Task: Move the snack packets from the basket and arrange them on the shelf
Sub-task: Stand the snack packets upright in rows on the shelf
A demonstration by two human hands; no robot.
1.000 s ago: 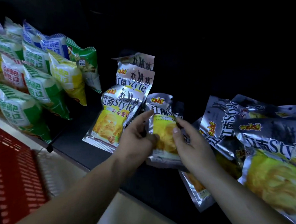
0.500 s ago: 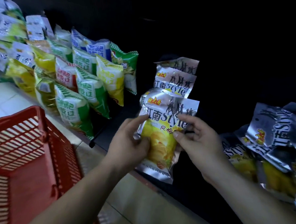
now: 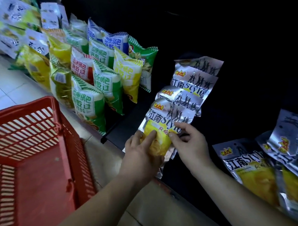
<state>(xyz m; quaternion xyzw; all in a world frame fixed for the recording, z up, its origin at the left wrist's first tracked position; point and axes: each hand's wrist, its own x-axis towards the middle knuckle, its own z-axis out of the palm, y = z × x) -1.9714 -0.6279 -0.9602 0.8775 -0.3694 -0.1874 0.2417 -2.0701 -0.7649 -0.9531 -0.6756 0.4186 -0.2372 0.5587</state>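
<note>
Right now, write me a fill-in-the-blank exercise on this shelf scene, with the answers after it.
The left hand and the right hand together hold a silver packet with a ____ picture on its front.
Behind it on the dark shelf, ____ more silver packets overlap in a row.
The plastic basket left of the hands is coloured ____.
Missing words: yellow; three; red.

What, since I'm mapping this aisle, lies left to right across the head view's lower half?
Basket → left hand → held packet → right hand → silver pile.
</note>
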